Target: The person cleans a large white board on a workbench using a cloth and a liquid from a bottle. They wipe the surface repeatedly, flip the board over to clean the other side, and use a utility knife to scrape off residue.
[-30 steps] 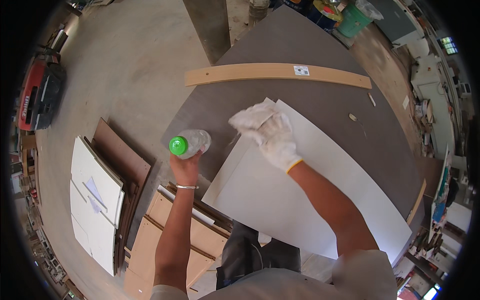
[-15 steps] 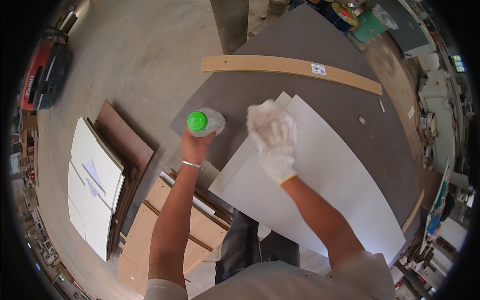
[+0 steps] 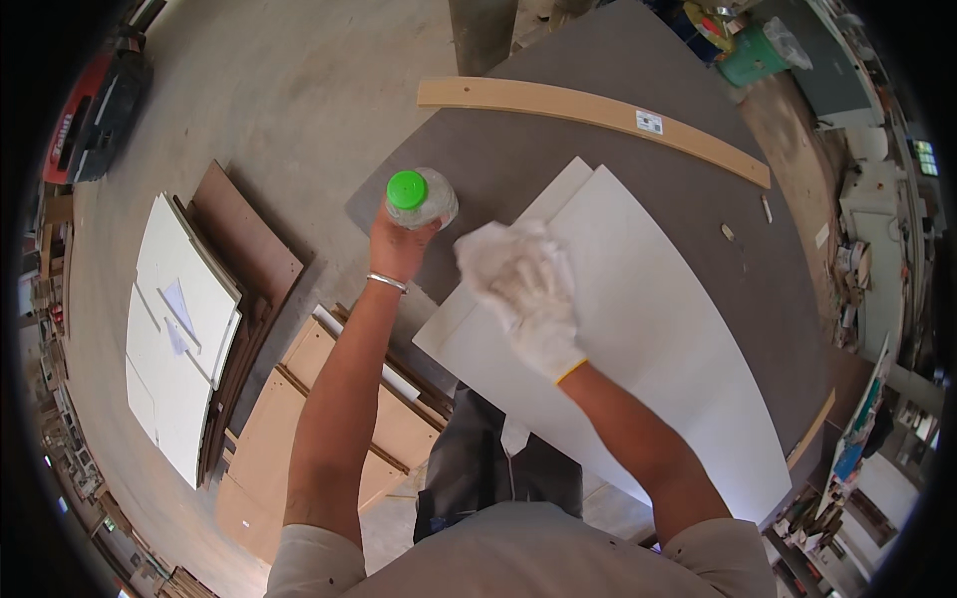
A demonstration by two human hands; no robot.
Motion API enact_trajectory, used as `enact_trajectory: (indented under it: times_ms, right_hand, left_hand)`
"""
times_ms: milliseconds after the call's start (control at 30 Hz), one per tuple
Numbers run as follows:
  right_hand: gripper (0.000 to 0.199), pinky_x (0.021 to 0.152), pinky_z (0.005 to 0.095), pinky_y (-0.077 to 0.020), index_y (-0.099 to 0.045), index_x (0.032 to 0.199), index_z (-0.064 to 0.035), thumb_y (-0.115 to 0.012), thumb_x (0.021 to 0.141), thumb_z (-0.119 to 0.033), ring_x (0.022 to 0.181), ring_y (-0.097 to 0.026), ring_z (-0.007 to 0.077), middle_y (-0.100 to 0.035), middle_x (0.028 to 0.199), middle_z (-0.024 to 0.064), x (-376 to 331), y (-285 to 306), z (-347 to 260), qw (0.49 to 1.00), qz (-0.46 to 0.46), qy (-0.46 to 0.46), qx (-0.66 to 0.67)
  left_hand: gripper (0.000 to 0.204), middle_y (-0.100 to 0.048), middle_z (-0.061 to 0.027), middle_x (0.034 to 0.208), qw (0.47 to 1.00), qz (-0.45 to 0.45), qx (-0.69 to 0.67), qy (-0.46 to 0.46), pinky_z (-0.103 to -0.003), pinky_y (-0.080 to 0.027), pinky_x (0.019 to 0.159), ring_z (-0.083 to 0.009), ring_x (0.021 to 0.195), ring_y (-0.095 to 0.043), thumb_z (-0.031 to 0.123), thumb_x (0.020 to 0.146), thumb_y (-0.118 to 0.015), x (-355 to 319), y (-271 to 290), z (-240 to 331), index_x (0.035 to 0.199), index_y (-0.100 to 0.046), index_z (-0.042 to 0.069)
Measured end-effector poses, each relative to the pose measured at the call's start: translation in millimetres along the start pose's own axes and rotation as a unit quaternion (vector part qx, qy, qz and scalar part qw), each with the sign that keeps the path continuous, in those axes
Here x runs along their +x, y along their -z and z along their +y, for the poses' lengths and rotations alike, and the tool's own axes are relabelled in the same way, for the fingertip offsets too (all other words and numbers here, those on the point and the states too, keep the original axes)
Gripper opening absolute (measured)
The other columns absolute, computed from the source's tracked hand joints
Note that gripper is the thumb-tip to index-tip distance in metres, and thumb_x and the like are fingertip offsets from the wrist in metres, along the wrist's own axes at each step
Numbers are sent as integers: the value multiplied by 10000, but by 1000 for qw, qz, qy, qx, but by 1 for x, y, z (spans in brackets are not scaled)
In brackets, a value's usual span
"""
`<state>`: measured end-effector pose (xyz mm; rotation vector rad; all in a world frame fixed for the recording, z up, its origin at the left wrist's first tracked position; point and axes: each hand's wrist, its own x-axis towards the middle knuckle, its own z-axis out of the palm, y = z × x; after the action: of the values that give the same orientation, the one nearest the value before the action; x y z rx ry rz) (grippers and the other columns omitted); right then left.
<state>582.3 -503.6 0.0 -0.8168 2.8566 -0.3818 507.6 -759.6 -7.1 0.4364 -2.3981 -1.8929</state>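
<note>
My bare left hand (image 3: 399, 247) is closed around a clear plastic bottle (image 3: 439, 204) with a green cap, held upright at the left edge of the grey-brown tabletop (image 3: 488, 174). A white knitted glove with a yellow cuff covers my right hand (image 3: 548, 324). Its fingers press a crumpled white cloth (image 3: 490, 259) onto a white board (image 3: 668, 339), near that board's left edge. Motion blurs the cloth and fingertips somewhat. Under the board, another pale panel (image 3: 570, 181) sticks out along the left side.
A long curved wooden strip (image 3: 568, 108) with a label lies across the table's far part. Left of me stand stacked white panels (image 3: 179, 329) and tan boards (image 3: 269, 439) on the floor. A metal post (image 3: 481, 35) rises behind the table. Farther off is a green bin (image 3: 753, 55).
My right hand and the cloth have slid left and slightly nearer over the white board. The bottle stays in my left hand, and the whole view has shifted a little.
</note>
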Motion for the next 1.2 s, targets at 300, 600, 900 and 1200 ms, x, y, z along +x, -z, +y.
enact_trajectory:
  times_ms: [300,600,900,1200]
  right_hand:
    - [443,1239,550,-167,-559,1435,-246,-482,1018,-375,1434,-409,254,-566,1423,28,26,10,62,998,35,-33,-33]
    - [421,1280,503,-172,-665,1318,-147,-573,955,-340,1430,-417,249,-621,1385,5,-11,-5,-54,981,-46,154,109]
    - [397,1252,476,-237,-735,1174,-77,-636,849,-282,1380,-458,271,-658,1330,53,-29,-17,-102,966,-20,217,143]
    - [333,1226,531,-287,-696,1232,-239,-585,919,-258,1351,-514,266,-683,1276,8,-19,10,-46,967,-61,227,96]
  left_hand:
    - [599,-695,-77,1233,999,-12,48,7,-345,-509,998,-215,1122,-662,135,788,-875,5,-11,19,1302,-578,49]
    - [618,-694,-78,1256,1000,-10,25,-9,-351,-504,1015,-208,1144,-658,118,790,-876,1,-1,14,1327,-574,59]
    - [651,-701,-88,1244,998,-6,43,-37,-360,-501,1024,-238,1173,-656,201,779,-901,4,-6,5,1321,-566,67]
    - [596,-720,-122,1165,996,32,46,-74,-369,-528,952,-276,1094,-687,225,786,-892,1,-9,3,1257,-574,47]
